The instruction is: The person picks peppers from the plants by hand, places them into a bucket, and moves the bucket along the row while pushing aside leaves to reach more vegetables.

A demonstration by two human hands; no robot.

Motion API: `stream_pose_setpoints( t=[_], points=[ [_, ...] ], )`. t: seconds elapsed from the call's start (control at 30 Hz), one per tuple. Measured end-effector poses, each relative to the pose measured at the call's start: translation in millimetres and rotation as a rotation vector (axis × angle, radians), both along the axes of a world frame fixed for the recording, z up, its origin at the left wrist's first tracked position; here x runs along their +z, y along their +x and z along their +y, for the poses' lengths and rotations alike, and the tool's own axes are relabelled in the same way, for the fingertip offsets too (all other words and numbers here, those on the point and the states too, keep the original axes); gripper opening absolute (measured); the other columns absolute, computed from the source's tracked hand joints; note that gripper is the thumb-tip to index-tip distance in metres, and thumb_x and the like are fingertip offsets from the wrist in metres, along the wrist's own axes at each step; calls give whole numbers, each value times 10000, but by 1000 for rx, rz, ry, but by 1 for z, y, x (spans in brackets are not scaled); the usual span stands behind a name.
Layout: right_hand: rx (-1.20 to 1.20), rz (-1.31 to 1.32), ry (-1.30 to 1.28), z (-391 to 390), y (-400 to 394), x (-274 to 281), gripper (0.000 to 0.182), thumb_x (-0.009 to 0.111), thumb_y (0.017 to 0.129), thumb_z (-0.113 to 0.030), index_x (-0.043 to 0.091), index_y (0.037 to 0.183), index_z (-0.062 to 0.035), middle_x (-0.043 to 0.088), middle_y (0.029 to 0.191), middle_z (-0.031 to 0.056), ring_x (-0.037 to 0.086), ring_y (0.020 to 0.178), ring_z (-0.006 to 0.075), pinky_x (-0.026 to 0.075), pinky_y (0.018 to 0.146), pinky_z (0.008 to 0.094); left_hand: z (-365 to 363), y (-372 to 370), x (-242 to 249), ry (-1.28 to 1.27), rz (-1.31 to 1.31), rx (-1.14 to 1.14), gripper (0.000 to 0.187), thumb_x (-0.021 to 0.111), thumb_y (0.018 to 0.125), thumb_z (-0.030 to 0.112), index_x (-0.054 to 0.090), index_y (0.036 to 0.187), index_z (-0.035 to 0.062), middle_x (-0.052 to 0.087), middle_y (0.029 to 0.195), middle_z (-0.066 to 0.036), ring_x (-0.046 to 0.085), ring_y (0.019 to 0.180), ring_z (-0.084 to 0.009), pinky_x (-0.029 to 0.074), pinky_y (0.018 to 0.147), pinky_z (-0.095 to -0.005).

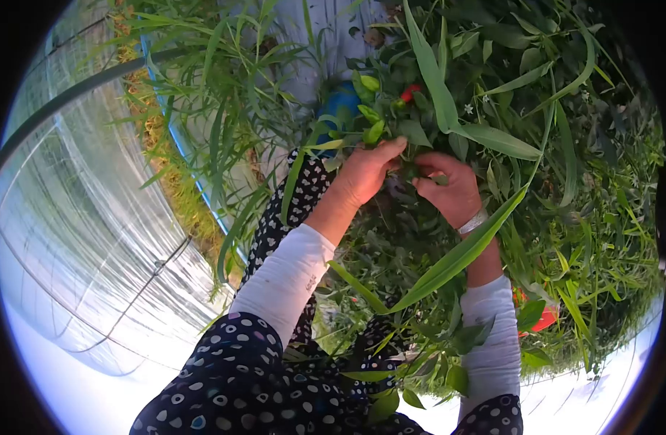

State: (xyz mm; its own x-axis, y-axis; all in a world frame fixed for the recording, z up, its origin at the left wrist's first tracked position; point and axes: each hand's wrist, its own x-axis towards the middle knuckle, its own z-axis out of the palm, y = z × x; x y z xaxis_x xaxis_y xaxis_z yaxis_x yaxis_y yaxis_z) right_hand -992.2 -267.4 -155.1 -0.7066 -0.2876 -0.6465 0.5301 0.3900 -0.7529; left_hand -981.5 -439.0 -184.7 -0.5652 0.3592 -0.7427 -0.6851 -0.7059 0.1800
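Note:
My left hand (369, 170) is closed in among the leaves of a pepper plant (414, 133), its thumb and fingertips pinched on the foliage. Facing it a short way to the right, my right hand (451, 190) is curled shut, with a small green leaf showing between thumb and fingers. Exactly which part of the plant each hand grips is hidden. Several light green peppers (373, 132) hang just above my left fingers, and a red pepper (411, 93) shows higher up among the leaves. Behind the green peppers, partly covered, is a blue rounded object (340, 109).
Long grass blades (463, 246) cross in front of my right forearm. Dense weeds (231, 72) grow on the left, beside pale ground sheeting (326, 36). A clear plastic greenhouse wall (93, 196) curves along the far left. A red-orange object (542, 319) lies among plants by my right sleeve.

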Motion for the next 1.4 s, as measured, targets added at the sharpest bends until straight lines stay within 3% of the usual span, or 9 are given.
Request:
stream_pose_setpoints(
  t=[0.37, 0.47, 0.6, 0.77, 0.93, 1.17, 1.23, 1.3, 1.4],
  points=[
    [72, 5, 506, -24, 29, 23, 519, 667, 692, -310, 533, 1149, -103, 607, 1045, 122, 608, 913, 287, 482, 754, 347, 16, 29, 47, -645, 544, -439, 255, 450, 923, 136, 555, 1150, 85, 601, 1076, -30, 523, 1032, -147, 413, 876, -275],
    [154, 158, 748, -17, 56, 25, 461, 655, 701, -343, 571, 1096, -121, 619, 1006, 130, 618, 886, 276, 484, 732, 370, 32, 41, 40, -505, 125, -618, 266, 433, 925, 104, 527, 1174, 93, 583, 1114, -19, 527, 1008, -130, 427, 863, -252],
    [-135, -298, 457, 4, 53, 47, 293, 602, 772, -192, 590, 979, 15, 623, 862, 166, 589, 766, 285, 446, 735, 341, 50, 45, 33, -18, 53, -221, 243, 516, 885, 77, 491, 1124, 45, 549, 1054, -20, 524, 899, -127, 427, 762, -267],
    [-484, -458, 18, 29, 49, 53, 268, 589, 772, -136, 608, 993, 14, 646, 824, 59, 541, 777, 75, 447, 666, 247, 64, 23, 41, -513, 485, -383, 145, 571, 827, 48, 552, 969, 25, 560, 904, -77, 538, 774, -194, 430, 643, -321],
    [-236, -409, 43, 22, 72, 85, 246, 566, 760, -105, 605, 977, 4, 649, 825, 74, 559, 766, 91, 456, 679, 261, 65, 30, 16, -915, 900, -476, 101, 586, 797, 54, 575, 896, 38, 555, 844, -115, 516, 683, -271, 420, 598, -353],
    [-637, -410, -137, 48, 39, 118, 178, 543, 726, -44, 570, 899, -8, 565, 833, 61, 551, 771, 145, 440, 713, 270, 72, 47, 14, -342, 561, -181, 386, 569, 835, 102, 384, 1173, 87, 520, 925, -29, 485, 799, -81, 412, 644, -253],
    [-217, -67, 346, 43, 11, 105, 183, 611, 691, -39, 569, 868, -17, 571, 824, 89, 581, 778, 193, 466, 691, 305, 69, 46, 17, -295, 381, -249, 369, 597, 803, 138, 437, 1131, 86, 520, 950, -41, 485, 855, -108, 407, 683, -286],
    [12, 107, 373, 41, 2, 79, 214, 642, 668, -43, 578, 872, -30, 579, 843, 103, 591, 774, 227, 477, 679, 326, 67, 40, 16, -957, 882, -974, 309, 655, 650, 190, 599, 935, 86, 530, 967, -73, 467, 968, -240, 374, 767, -408],
    [268, 228, 402, 39, 3, 63, 275, 714, 615, -101, 596, 860, -64, 597, 832, 132, 596, 757, 312, 492, 651, 372, 74, 44, 6, -1083, 969, -792, 272, 642, 592, 203, 634, 843, 97, 529, 964, -85, 446, 979, -295, 358, 769, -442]
  ],
)
